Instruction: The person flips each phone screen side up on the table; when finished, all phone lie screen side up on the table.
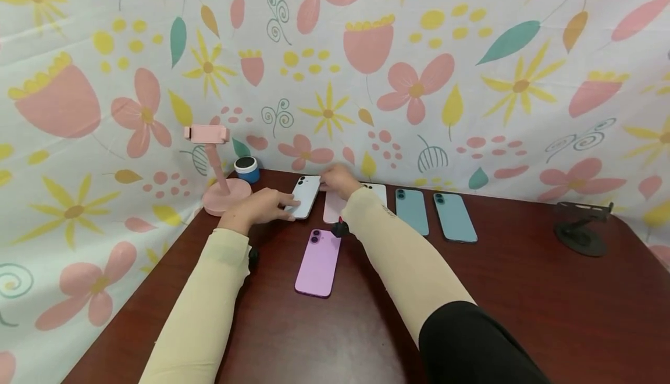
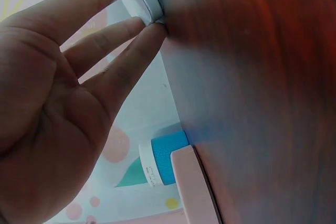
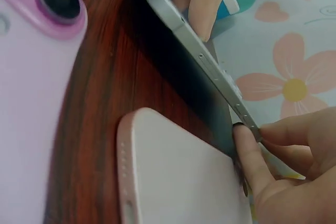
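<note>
Both my hands hold a white phone (image 1: 306, 195) at the left end of a row of phones. My left hand (image 1: 260, 206) grips its near end, thumb and fingertips on the edges in the left wrist view. At the far right corner, my right hand (image 1: 339, 180) pinches it between thumb and fingers. The right wrist view shows this phone's side edge (image 3: 210, 69) tilted, with its dark screen side toward the table. Beside it lies a pale pink phone (image 1: 332, 208), partly hidden by the right hand. A purple phone (image 1: 318, 265) lies nearer me, camera side up.
Further right in the row are another white phone (image 1: 378, 193), partly covered by my sleeve, and two teal phones (image 1: 412, 214). A pink stand (image 1: 226, 193) and a blue jar with a white rim (image 1: 247, 170) stand at the back left. A dark stand (image 1: 582, 237) is far right.
</note>
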{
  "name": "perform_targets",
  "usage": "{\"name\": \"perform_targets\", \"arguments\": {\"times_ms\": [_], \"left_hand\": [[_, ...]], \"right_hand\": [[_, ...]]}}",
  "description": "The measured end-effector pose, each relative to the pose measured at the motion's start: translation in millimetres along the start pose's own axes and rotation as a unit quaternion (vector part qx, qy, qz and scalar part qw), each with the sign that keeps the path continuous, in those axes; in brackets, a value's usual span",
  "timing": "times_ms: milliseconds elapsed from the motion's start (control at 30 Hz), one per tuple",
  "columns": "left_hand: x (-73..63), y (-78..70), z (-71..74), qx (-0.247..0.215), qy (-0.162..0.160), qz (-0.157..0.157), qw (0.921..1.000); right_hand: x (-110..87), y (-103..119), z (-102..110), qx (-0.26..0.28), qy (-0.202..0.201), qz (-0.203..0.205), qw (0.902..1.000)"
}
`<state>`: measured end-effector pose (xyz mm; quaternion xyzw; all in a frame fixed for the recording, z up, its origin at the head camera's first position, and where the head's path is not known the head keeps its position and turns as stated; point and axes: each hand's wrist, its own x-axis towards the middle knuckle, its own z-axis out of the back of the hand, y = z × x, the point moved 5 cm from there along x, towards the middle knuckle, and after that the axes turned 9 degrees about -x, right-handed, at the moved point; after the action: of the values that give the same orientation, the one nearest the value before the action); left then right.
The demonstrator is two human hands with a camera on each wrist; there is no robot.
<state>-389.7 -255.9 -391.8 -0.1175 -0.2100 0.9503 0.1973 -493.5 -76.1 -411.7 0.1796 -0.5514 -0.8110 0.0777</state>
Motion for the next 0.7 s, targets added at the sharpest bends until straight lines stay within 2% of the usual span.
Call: {"name": "perform_targets", "arguments": {"times_ms": [133,233,433,700], "left_hand": [[-0.4,0.6,-0.5,-0.007,0.005,0.005,1.0000],[-0.9,1.1,-1.8,-0.014,0.013,0.012,0.9998],[-2.3,1.8,-3.6,-0.020,0.017,0.021,0.9994],[-1.1,1.8,-3.6,-0.033,0.018,0.013,0.9992]], "right_hand": [[-0.5,-7,2,0.057,-0.001,-0.017,0.9982],[-3.2,-10,2,0.078,0.004,-0.034,0.9963],[-10.5,-10,3,0.080,0.002,-0.048,0.9956],[-14.8,-6,3,0.087,0.002,-0.048,0.9950]]}}
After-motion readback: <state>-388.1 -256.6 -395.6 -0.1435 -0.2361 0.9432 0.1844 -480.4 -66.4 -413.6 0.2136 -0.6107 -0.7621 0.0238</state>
